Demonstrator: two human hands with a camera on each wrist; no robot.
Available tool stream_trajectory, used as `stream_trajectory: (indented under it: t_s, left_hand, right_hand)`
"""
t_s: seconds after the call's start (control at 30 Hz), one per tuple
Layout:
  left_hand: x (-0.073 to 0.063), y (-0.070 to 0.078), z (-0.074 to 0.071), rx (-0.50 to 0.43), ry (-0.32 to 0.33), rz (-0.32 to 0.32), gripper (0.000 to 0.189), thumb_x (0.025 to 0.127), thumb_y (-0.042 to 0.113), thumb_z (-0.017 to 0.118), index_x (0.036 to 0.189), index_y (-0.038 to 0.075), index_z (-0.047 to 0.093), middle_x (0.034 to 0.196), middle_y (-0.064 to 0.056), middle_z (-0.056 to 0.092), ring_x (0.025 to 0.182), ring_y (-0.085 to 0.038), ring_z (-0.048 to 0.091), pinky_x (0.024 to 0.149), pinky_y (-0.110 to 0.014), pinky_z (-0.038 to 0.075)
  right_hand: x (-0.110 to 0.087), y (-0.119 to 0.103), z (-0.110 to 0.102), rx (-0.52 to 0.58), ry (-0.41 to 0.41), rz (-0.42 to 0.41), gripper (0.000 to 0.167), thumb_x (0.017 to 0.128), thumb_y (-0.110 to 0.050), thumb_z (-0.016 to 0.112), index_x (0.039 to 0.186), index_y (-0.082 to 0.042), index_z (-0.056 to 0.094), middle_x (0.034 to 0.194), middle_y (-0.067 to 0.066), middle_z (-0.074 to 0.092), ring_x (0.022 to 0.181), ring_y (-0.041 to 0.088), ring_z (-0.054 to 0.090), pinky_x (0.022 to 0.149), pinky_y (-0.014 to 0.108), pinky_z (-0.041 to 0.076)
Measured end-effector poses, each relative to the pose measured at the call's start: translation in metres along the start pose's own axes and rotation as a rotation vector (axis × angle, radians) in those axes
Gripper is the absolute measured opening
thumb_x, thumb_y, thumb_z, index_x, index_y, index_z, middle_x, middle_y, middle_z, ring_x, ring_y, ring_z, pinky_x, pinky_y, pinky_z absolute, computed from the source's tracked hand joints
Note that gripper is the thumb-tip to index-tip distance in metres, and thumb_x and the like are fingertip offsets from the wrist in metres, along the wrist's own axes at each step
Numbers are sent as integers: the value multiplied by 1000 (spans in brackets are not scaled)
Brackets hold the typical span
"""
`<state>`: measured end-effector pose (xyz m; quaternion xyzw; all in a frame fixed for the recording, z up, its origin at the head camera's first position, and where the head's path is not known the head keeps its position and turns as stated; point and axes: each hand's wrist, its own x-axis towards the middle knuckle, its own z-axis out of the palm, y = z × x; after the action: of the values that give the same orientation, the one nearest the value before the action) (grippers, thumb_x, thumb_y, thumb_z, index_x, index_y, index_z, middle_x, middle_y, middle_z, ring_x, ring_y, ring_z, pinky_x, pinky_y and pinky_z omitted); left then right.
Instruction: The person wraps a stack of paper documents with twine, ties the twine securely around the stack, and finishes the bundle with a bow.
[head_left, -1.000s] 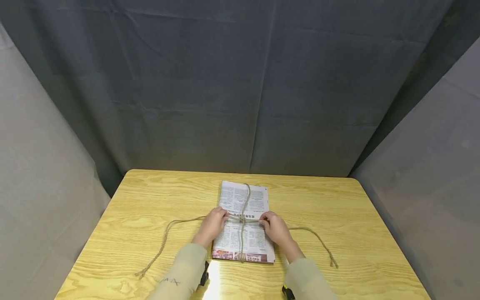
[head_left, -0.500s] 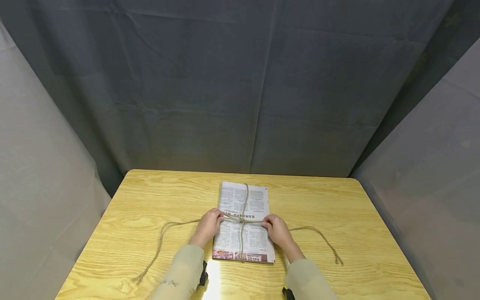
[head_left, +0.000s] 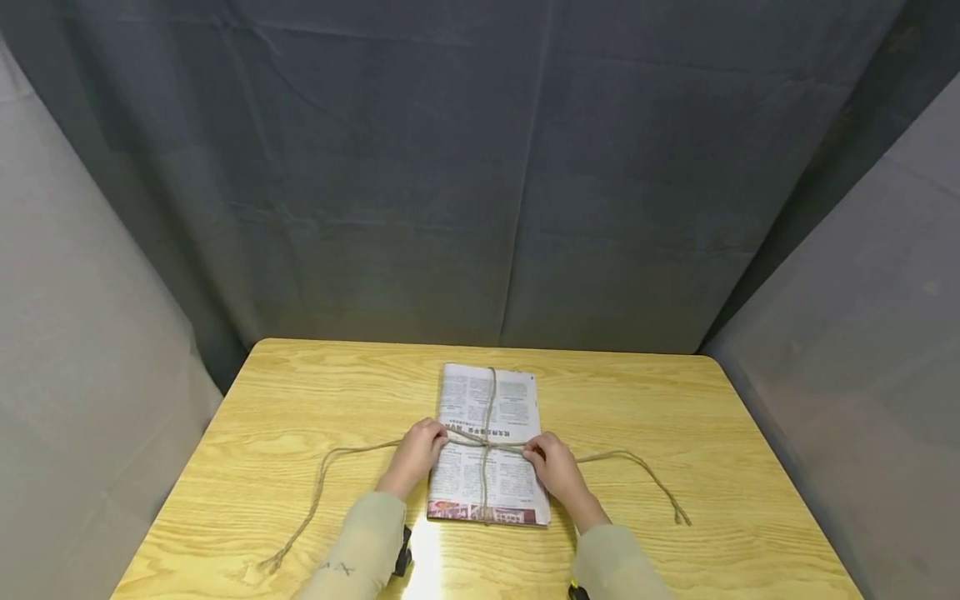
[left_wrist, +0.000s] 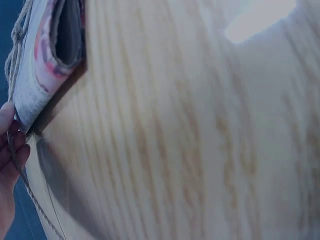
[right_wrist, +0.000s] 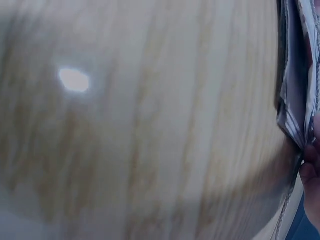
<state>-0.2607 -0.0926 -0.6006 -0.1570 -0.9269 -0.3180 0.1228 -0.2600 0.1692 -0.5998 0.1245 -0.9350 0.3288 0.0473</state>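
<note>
A folded stack of newspaper (head_left: 465,479) lies on the wooden table, with a twine (head_left: 491,404) running lengthwise over it and crossing at a knot in the middle. My left hand (head_left: 420,450) pinches the twine at the stack's left edge; in the left wrist view its thumb and fingers (left_wrist: 7,150) hold the strand beside the folded paper (left_wrist: 45,70). On the right edge my right hand (head_left: 555,467) pinches the other side of the twine. Only the fingertips of that hand (right_wrist: 311,167) show in the right wrist view, close by the paper's layered edge (right_wrist: 295,100).
One loose twine end trails over the table (head_left: 300,400) to the front left, the other curves out to the right. A dark curtain (head_left: 375,208) hangs behind the table's far edge, with pale cloth panels (head_left: 862,350) at both sides.
My left hand has shifted slightly left, drawing the crosswise twine straighter. The loose right end has slid a little outward to the right; the left end has moved slightly left.
</note>
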Motion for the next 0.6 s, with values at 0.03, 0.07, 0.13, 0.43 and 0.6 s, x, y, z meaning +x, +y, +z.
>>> stream_trajectory:
  t_s: [0.03, 0.07, 0.13, 0.43, 0.6]
  left_hand:
    - [0, -1, 0, -1, -5, 5, 5, 86, 9, 62, 81, 7, 63, 78, 0, 56, 73, -15, 55, 65, -29, 49]
    - [-1, -2, -1, 1, -13, 8, 5, 86, 10, 62, 82, 8, 63, 79, 0, 56, 73, -15, 55, 65, -28, 49]
    - [-1, -6, -3, 14, -24, 17, 5, 86, 10, 62, 82, 8, 64, 79, 0, 57, 73, -14, 55, 65, -28, 49]
    - [-7, -20, -27, 134, -63, 89, 2, 81, 4, 67, 82, 5, 68, 78, -2, 60, 79, -21, 56, 76, -37, 47]
    - [-4, -16, -31, 77, -46, 56, 5, 85, 3, 62, 87, 3, 66, 81, -3, 58, 77, -19, 55, 68, -31, 50]
  right_hand:
    - [-1, 1, 0, -1, 3, -8, 6, 86, -12, 63, 87, -6, 64, 85, 0, 54, 78, 13, 54, 71, 33, 49]
    - [-2, 2, -1, -3, 6, -16, 5, 86, -11, 63, 88, -6, 64, 85, 0, 54, 79, 13, 54, 71, 32, 50]
    - [-4, 3, -1, -1, 15, -29, 4, 85, -7, 64, 89, -7, 65, 87, 0, 55, 81, 14, 55, 73, 33, 50]
    - [-8, 7, 0, 4, 31, -25, 7, 84, -4, 63, 89, -8, 65, 88, 0, 56, 82, 13, 55, 74, 32, 51]
    - [-9, 8, -1, -4, 34, -29, 7, 84, -3, 63, 90, -8, 64, 88, -1, 55, 81, 12, 54, 72, 31, 50]
